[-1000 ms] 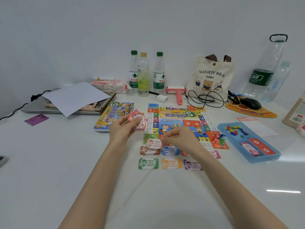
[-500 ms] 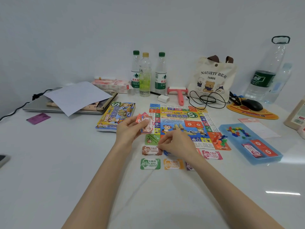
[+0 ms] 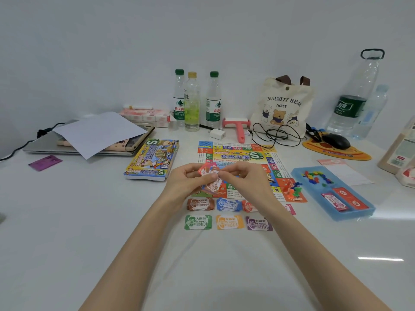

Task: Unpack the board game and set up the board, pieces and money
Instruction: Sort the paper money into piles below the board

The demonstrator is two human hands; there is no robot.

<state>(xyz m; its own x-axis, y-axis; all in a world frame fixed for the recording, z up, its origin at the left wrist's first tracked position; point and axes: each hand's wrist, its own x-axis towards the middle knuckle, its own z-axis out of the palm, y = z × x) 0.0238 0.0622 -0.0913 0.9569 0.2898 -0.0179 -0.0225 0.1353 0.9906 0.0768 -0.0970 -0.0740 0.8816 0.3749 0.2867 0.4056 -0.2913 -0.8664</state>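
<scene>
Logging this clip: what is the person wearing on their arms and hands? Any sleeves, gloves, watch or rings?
Nothing worn shows. The left hand and right hand are ungloved, and no ring is visible on the fingers in view. The left forearm and right forearm are uncovered down to the bottom edge of the picture, with no sleeve, watch, bracelet or marking.

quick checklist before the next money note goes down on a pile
1. Left hand grips the mixed fan of paper money notes: ok.
2. Right hand pinches at that fan; single note separated: cannot tell.
3. Front row, green paper money pile, orange paper money pile and purple paper money pile, lie apart: ok.
4. Red paper money pile, partly hidden by the right forearm, tidy: cannot tell.
5. Colourful paper game board lies open: ok.
</scene>
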